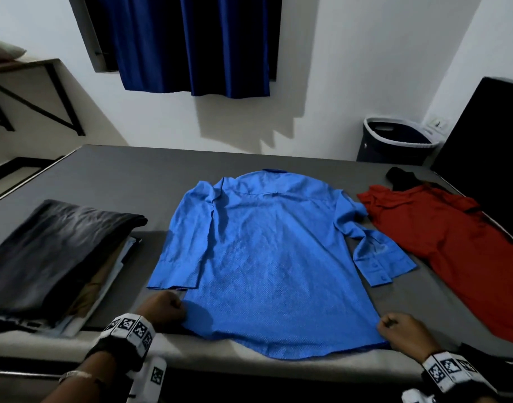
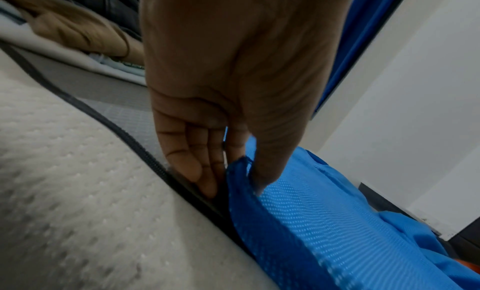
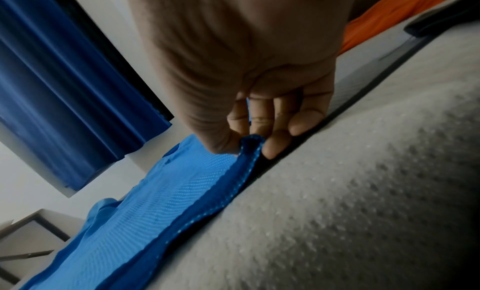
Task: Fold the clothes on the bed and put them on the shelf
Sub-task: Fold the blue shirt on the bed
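A blue long-sleeved shirt [image 1: 264, 257] lies spread flat, back up, on the grey bed [image 1: 133, 175], collar toward the far wall. My left hand [image 1: 165, 308] pinches the near left corner of its hem; in the left wrist view the thumb and fingers [image 2: 207, 171] clamp the blue shirt [image 2: 324, 222] edge. My right hand [image 1: 400, 330] pinches the near right hem corner, and in the right wrist view the blue shirt [image 3: 182, 191] hem sits between thumb and fingers [image 3: 275, 142]. A red garment [image 1: 453, 251] lies unfolded to the right.
A stack of folded clothes [image 1: 54, 257], dark on top, sits at the bed's left. A wall shelf [image 1: 22, 65] hangs at far left. A dark laundry basket [image 1: 395, 141] stands beyond the bed's far right corner. A blue curtain [image 1: 191, 45] hangs on the wall.
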Demonstrator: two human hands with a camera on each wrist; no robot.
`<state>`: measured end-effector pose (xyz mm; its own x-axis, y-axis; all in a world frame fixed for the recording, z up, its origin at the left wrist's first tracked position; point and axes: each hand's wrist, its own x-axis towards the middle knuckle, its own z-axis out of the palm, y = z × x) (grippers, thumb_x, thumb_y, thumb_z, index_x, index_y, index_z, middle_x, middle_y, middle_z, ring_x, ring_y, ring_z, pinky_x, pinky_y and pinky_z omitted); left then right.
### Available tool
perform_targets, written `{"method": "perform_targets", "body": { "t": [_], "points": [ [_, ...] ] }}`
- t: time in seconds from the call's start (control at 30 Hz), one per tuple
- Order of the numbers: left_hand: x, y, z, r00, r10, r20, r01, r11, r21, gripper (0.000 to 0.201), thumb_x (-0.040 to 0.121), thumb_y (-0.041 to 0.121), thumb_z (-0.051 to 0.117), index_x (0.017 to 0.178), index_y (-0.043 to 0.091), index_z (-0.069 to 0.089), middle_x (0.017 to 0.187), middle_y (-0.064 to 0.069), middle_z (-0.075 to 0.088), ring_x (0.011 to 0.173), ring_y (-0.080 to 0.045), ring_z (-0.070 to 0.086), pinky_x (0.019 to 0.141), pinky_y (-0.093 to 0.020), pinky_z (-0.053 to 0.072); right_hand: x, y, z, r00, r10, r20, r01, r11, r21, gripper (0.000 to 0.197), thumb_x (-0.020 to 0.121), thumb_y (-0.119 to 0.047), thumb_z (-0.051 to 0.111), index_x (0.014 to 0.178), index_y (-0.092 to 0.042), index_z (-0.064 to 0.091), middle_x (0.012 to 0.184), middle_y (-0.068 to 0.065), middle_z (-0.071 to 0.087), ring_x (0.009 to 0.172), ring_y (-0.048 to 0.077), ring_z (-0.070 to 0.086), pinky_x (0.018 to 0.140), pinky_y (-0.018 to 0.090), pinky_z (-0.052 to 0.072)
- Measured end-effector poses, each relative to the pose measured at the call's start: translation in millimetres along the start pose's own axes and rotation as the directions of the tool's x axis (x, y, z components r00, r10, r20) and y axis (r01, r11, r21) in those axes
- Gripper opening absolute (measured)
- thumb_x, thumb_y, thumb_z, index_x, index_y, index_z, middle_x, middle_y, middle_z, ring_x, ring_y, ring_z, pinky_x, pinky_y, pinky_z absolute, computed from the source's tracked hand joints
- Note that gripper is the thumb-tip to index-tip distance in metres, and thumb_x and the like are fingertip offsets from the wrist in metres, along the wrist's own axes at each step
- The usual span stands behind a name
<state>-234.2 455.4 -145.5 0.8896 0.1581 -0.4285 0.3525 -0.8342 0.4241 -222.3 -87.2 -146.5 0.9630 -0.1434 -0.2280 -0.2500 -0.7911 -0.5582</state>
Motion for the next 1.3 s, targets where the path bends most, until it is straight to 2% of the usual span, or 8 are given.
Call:
{"method": "perform_targets", "body": {
  "t": [0.17, 0.3, 0.47, 0.73, 0.9, 1.0, 1.13, 1.3],
  "points": [
    [-0.7, 5.4, 2.7, 0.997, 0.061, -0.053, -0.064, 0.996, -0.058, 0.020, 0.081, 0.008, 0.071, 0.072, 0.025, 0.063, 0.074, 0.006, 0.063, 0.078, -0.014, 0.062, 0.060, -0.014, 0.041, -1.4, -4.1, 1.7, 0.999, -0.012, -0.035, 0.015, 0.996, 0.091, 0.023, 0.075, 0.004, 0.072, 0.064, -0.015, 0.066, 0.059, 0.001, 0.065, 0.063, 0.018, 0.062, 0.058, 0.017, 0.042],
    [-4.0, 2.7, -3.8, 0.995, 0.100, -0.002, -0.099, 0.990, -0.099, 0.013, 0.086, 0.009, 0.070, 0.089, 0.021, 0.068, 0.086, 0.003, 0.065, 0.076, -0.007, 0.058, 0.063, -0.006, 0.040, -5.1, -2.3, -2.7, 0.997, -0.008, -0.082, 0.027, 0.973, 0.229, 0.019, 0.078, 0.015, 0.066, 0.069, -0.002, 0.066, 0.065, 0.019, 0.067, 0.044, 0.002, 0.053, 0.046, 0.009, 0.039],
    [-4.6, -10.9, -2.0, 0.994, 0.103, 0.028, -0.100, 0.991, -0.086, 0.016, 0.082, 0.007, 0.074, 0.087, 0.021, 0.067, 0.085, 0.003, 0.064, 0.074, -0.005, 0.057, 0.063, -0.006, 0.042, -8.2, 2.4, 2.1, 1.000, 0.017, 0.003, -0.017, 0.972, 0.236, 0.018, 0.079, 0.016, 0.063, 0.068, 0.003, 0.066, 0.044, -0.001, 0.060, 0.036, 0.001, 0.051, 0.039, 0.012, 0.039],
    [-3.0, 11.6, -3.5, 0.994, 0.042, -0.096, -0.029, 0.991, 0.132, 0.017, 0.088, 0.037, 0.066, 0.077, 0.029, 0.056, 0.090, 0.008, 0.062, 0.084, -0.010, 0.058, 0.076, -0.023, 0.045, 5.7, -2.1, 0.0, 0.998, -0.042, -0.053, 0.050, 0.988, 0.148, 0.018, 0.079, 0.002, 0.070, 0.065, -0.010, 0.068, 0.062, 0.000, 0.068, 0.062, 0.009, 0.061, 0.057, 0.015, 0.043],
    [12.5, 29.7, -5.7, 0.955, 0.097, -0.280, -0.105, 0.994, -0.016, 0.014, 0.086, 0.029, 0.069, 0.084, 0.029, 0.055, 0.096, 0.000, 0.053, 0.090, -0.023, 0.058, 0.078, -0.032, 0.043, 57.2, -2.7, -13.5, 0.980, 0.117, -0.163, -0.060, 0.947, 0.316, 0.006, 0.083, 0.004, 0.066, 0.085, -0.002, 0.066, 0.075, 0.009, 0.063, 0.078, 0.031, 0.060, 0.068, 0.030, 0.041],
    [23.6, 47.1, 2.6, 0.913, 0.246, -0.327, -0.259, 0.966, 0.004, 0.018, 0.080, 0.032, 0.069, 0.094, 0.030, 0.059, 0.102, -0.002, 0.053, 0.096, -0.029, 0.060, 0.081, -0.035, 0.045, 95.1, 0.8, -12.4, 0.945, 0.296, -0.137, -0.203, 0.862, 0.465, 0.027, 0.084, -0.007, 0.070, 0.109, -0.003, 0.061, 0.085, 0.015, 0.063, 0.072, 0.026, 0.057, 0.061, 0.030, 0.043],
    [36.1, 82.6, 17.1, 0.895, 0.379, -0.233, -0.368, 0.925, 0.092, 0.055, 0.077, 0.051, 0.058, 0.126, 0.026, 0.058, 0.134, -0.001, 0.052, 0.121, -0.024, 0.054, 0.099, -0.035, 0.044, 136.1, -1.4, -2.6, 0.892, 0.409, -0.193, -0.241, 0.791, 0.563, 0.061, 0.079, -0.013, 0.076, 0.132, -0.005, 0.048, 0.121, 0.021, 0.059, 0.100, 0.036, 0.060, 0.087, 0.047, 0.051],
    [51.3, 129.7, 40.1, 0.954, 0.296, 0.043, -0.289, 0.879, 0.380, 0.107, 0.068, 0.087, 0.048, 0.154, 0.038, 0.009, 0.164, 0.001, -0.002, 0.151, -0.024, -0.001, 0.118, -0.054, 0.006, 157.6, -15.7, -4.8, 0.814, 0.533, -0.229, -0.296, 0.721, 0.627, 0.084, 0.072, -0.020, 0.083, 0.136, 0.004, 0.035, 0.133, 0.028, 0.052, 0.116, 0.039, 0.057, 0.099, 0.048, 0.047]
  ]
}}
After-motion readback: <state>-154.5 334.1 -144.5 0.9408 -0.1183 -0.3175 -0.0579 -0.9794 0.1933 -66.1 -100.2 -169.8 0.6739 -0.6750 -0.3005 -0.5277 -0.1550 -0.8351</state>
